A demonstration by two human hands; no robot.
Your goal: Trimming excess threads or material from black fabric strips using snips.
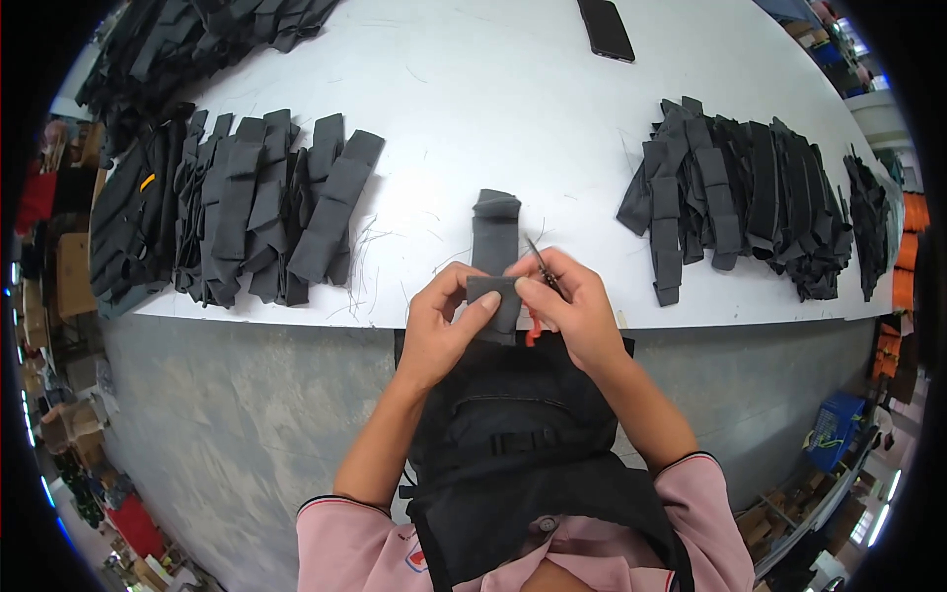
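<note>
A dark grey fabric strip (pixel 495 247) lies at the table's front edge, its near end raised and folded over. My left hand (pixel 441 321) pinches the left side of that end, thumb on top. On the right side, my right hand (pixel 575 308) grips the same end between thumb and fingers. Small scissors (pixel 545 264) are also tucked in my right hand, their dark blades pointing up and away. Their orange-red handle (pixel 534 330) shows below the palm. The fingers under the fabric are hidden.
Piles of similar strips lie on the white table (pixel 473 118): a left pile (pixel 261 207), a right pile (pixel 735 197) and a far-left heap (pixel 197 39). A black phone (pixel 606 30) rests at the far side. Loose threads (pixel 367 237) are scattered about. A black apron (pixel 513 414) covers my front.
</note>
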